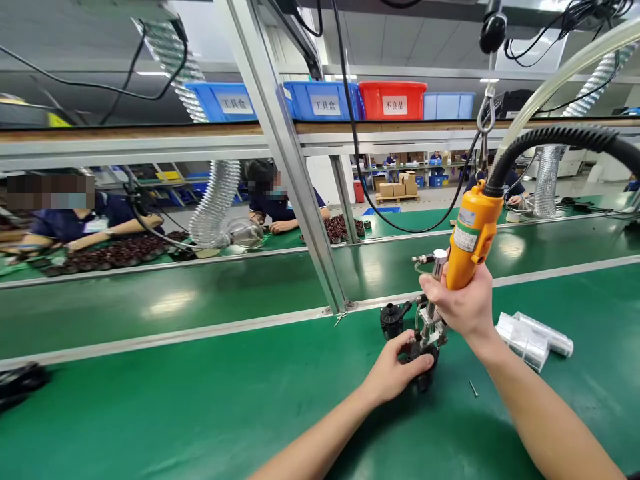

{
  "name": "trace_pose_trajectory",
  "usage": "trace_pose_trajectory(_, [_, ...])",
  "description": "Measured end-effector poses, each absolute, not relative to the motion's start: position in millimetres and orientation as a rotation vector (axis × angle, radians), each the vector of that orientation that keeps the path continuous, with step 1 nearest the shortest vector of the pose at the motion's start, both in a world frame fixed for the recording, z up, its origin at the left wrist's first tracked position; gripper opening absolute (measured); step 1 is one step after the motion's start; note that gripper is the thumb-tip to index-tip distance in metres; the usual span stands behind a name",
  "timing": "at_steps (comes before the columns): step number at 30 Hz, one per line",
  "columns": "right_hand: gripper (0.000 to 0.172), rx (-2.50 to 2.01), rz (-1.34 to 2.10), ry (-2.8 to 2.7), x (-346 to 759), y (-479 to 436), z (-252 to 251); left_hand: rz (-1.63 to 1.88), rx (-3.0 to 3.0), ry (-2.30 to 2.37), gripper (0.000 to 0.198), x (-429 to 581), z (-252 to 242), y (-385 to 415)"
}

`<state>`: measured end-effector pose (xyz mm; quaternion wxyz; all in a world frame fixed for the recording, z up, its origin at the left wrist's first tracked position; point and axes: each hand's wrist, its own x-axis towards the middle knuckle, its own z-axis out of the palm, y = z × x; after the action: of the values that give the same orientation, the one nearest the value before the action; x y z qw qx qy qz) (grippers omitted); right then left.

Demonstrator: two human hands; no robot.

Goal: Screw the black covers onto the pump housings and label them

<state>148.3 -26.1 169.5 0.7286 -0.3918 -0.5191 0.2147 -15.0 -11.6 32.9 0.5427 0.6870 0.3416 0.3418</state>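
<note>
Black part (426,381) sits beneath the orange screwdriver (466,237), on or just above the green counter (200,407). Fingers of the left hand (393,372) pinch it; those of the right hand (469,305) wrap the screwdriver. A loose pinch could let it twist; a leaning screwdriver could slip.

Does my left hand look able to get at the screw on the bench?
Probably not right now: your left hand is busy holding the black part, which sits between it and the screw.
</note>
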Motion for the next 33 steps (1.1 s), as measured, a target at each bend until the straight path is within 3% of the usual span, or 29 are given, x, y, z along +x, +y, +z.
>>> trace_pose_trajectory(10, [0.051,-0.896,0.481,-1.167,146,-19,159,0.838,1.641,0.827,0.041,-12,28,-14])
trace_pose_trajectory(15, [0.057,-0.846,0.445,-1.099,160,-23,172,1.081,1.655,0.880,0.039,-19,20,-12])
trace_pose_trajectory(18, [0.051,-0.787,0.337,-1.048,172,-33,185,0.881,1.532,0.590,0.049,-27,15,-7])
trace_pose_trajectory(21, [0.043,-0.769,0.271,-1.011,180,-43,194,0.830,1.525,0.606,0.064,-27,9,-5])
trace_pose_trajectory(24, [0.041,-0.773,0.306,-1.018,180,-46,195,0.998,1.547,0.759,0.062,-19,1,-7])
trace_pose_trajectory(33, [0.046,-0.784,0.388,-1.028,170,-41,193,0.990,1.515,0.728,0.060,-14,-4,-7])
